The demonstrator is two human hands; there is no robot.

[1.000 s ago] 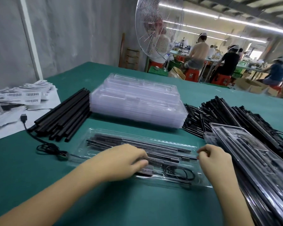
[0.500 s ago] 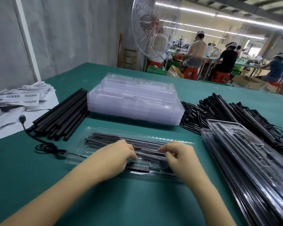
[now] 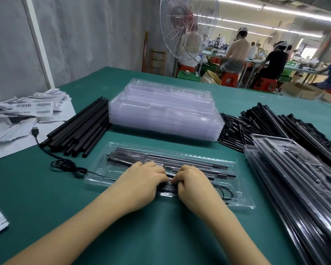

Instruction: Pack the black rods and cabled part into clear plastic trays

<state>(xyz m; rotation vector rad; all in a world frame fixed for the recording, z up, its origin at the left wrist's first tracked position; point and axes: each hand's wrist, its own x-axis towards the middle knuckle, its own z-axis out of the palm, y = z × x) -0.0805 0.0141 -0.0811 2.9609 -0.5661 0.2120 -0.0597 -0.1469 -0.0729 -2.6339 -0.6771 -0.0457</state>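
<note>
A clear plastic tray [image 3: 243, 204] lies in front of me on the green table, with black rods [image 3: 180, 161] in its far grooves. A small black piece of the cabled part [image 3: 167, 186] sits in the tray's middle pocket. My left hand [image 3: 141, 184] and my right hand [image 3: 193, 186] meet over it, fingers curled, thumbs and fingertips pinching it. A coil of thin cable [image 3: 226, 192] lies in the tray to the right. Another cable [image 3: 65, 165] with a USB plug [image 3: 35, 131] runs off the tray's left end.
A stack of clear trays [image 3: 166, 111] stands behind. Loose black rods [image 3: 80, 131] lie at the left and a tangled heap of black parts [image 3: 275, 121] at the right. Filled trays [image 3: 298, 169] are piled on the right. Barcode labels [image 3: 34, 108] cover the far left.
My right hand has moved left from the tray's right end to its middle and now meets my left hand. My left hand has stayed over the tray's middle.
</note>
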